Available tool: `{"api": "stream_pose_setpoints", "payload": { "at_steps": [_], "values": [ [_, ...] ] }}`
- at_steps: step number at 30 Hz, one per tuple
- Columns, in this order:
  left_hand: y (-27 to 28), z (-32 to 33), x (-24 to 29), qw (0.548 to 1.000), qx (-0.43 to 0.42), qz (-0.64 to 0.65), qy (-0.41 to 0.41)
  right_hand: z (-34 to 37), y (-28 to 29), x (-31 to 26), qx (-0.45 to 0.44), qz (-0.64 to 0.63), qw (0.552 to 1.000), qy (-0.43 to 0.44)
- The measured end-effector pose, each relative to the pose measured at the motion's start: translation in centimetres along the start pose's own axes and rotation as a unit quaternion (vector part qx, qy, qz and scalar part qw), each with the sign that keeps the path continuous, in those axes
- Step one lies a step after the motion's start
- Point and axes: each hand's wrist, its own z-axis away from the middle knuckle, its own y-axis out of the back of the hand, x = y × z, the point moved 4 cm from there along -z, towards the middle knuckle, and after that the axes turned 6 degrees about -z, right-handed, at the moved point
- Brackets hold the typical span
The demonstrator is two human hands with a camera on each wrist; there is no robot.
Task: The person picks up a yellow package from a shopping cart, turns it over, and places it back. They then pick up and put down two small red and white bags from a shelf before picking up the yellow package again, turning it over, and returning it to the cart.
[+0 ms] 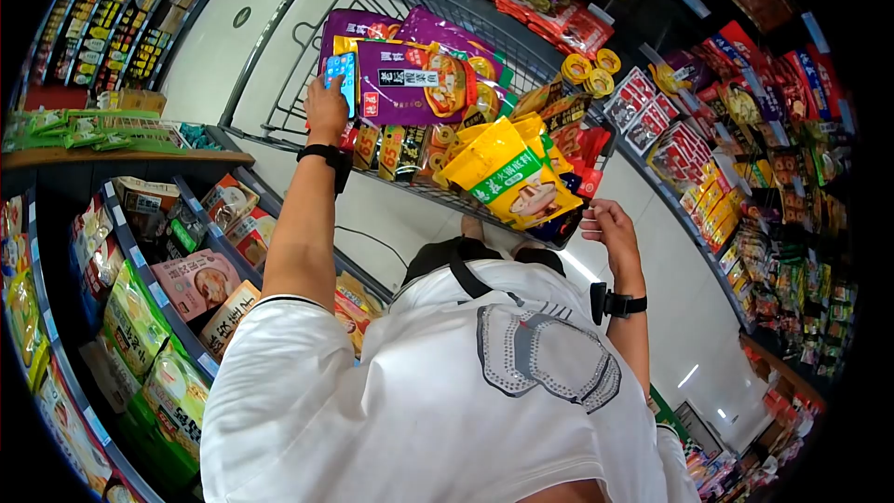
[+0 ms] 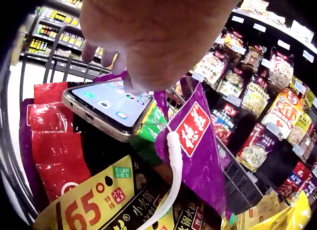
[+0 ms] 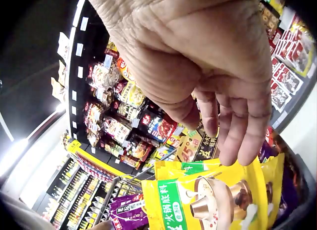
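Left of the metal-wire shopping cart (image 1: 410,0) stand shelves packed with coloured food packets (image 1: 130,317). At the cart's left end is the person's left hand (image 1: 326,112), wearing a black wrist strap (image 1: 326,154); its fingers lie at the slim rectangular smartphone with a lit blue screen (image 1: 344,84). The left wrist view shows this hand over the phone's far part, one fingertip overlapping the screen; whether it grips the phone or only touches it, I cannot tell. The phone lies tilted above the packets in the cart, a white cord (image 2: 174,165) hanging near its lower end.

Right of the phone, inside the cart, is a large purple plastic packet with a pictured bowl (image 1: 400,98); black-and-gold packets marked 65° (image 1: 402,151) stand along the cart's near side. At the cart's right end leans a glossy yellow plastic packet with a green panel (image 1: 512,177). Just beyond that end, the right hand (image 1: 612,231) hangs with loosely bent fingers, holding nothing, near the yellow packet and well apart from the phone.
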Motion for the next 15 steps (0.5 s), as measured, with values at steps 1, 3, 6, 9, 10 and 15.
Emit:
{"api": "stream_pose_setpoints", "payload": {
  "at_steps": [1,3,6,9,10,15],
  "values": [
    [-0.2,0.0,-0.1,1.000,-0.002,0.006,0.003,0.0,-0.2,-0.1,-0.002,0.002,1.000,0.000],
    [-0.5,-0.1,-0.4,1.000,0.003,0.009,0.005,-0.2,-0.4,0.0,-0.005,0.004,1.000,0.001],
    [-0.8,-0.5,-1.2,0.998,0.027,0.058,0.017,-0.6,-0.8,-0.1,-0.011,0.003,1.000,0.003],
    [-0.7,-0.5,-2.4,0.987,0.088,0.134,-0.007,-1.0,-1.2,-0.6,-0.020,0.002,1.000,0.016],
    [-0.4,-0.4,-2.6,0.982,0.093,0.164,-0.024,-1.2,-1.3,-0.7,-0.023,0.001,0.999,0.024],
    [5.2,2.3,-0.3,0.957,0.113,0.268,0.023,-2.4,-2.5,-2.1,-0.038,0.028,0.996,0.071]
  ]
}}
